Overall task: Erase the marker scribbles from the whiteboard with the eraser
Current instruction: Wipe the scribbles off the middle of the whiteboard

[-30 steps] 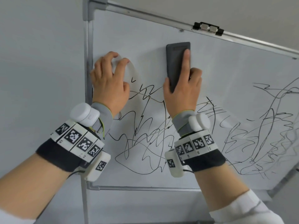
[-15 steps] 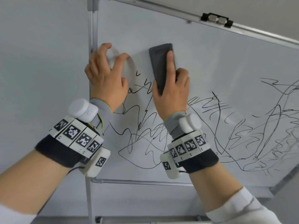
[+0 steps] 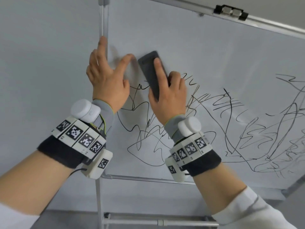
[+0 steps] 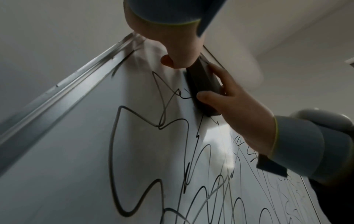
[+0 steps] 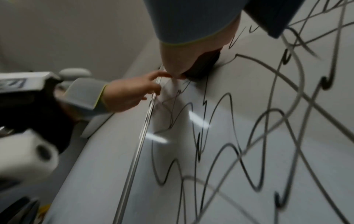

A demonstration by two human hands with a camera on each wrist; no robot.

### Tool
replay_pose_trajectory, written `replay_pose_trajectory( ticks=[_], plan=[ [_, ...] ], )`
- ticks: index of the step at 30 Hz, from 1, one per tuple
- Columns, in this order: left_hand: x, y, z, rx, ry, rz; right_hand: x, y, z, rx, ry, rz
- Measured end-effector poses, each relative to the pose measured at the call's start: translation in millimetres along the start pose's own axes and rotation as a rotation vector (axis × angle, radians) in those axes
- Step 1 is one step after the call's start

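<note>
White whiteboard, silver-grey along the frame. Black scribbles, looping and zigzag, across the lower half; faint grey smear near the upper left corner. Dark charcoal eraser. Black clip with silver middle on the top edge. Grey cuffs trimmed in yellow-green at both wrists. White wrist blocks patterned with black-and-white square codes, over black bands. White sleeve. Pale grey wall.

The right hand covers the eraser's lower end; the whiteboard runs off frame at right.
</note>
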State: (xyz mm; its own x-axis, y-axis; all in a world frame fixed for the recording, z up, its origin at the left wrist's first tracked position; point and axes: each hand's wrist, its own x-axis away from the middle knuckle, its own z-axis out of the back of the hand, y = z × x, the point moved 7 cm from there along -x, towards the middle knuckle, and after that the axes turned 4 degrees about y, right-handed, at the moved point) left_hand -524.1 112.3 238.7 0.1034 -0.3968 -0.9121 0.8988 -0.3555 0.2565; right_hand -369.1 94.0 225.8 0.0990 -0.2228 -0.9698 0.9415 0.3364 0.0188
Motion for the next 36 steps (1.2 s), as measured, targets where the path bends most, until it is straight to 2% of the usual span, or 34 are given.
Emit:
replay_pose_trajectory(
  ticks=[4,9,11,17,24,31,36],
  plan=[
    [4,-3,-3,0.044,-0.050,0.003,26,-9,-12,0.042,-0.112,0.064],
    [7,-5,-1,0.062,-0.024,0.016,-7,5,7,0.008,0.011,-0.044],
    [8,-6,-2,0.074,-0.012,0.023,-9,5,6,-0.007,0.015,-0.055],
    [8,-13,-10,0.130,-0.059,0.089,35,-10,-15,0.004,-0.121,0.053],
    [14,-15,-9,0.142,-0.061,0.104,7,0,-6,-0.052,-0.012,-0.040],
    [15,-19,-15,0.309,-0.076,0.057,54,-21,-34,-0.042,-0.199,0.088],
    [19,-25,-15,0.386,-0.081,0.118,26,-15,-21,-0.060,-0.028,0.037]
  ],
)
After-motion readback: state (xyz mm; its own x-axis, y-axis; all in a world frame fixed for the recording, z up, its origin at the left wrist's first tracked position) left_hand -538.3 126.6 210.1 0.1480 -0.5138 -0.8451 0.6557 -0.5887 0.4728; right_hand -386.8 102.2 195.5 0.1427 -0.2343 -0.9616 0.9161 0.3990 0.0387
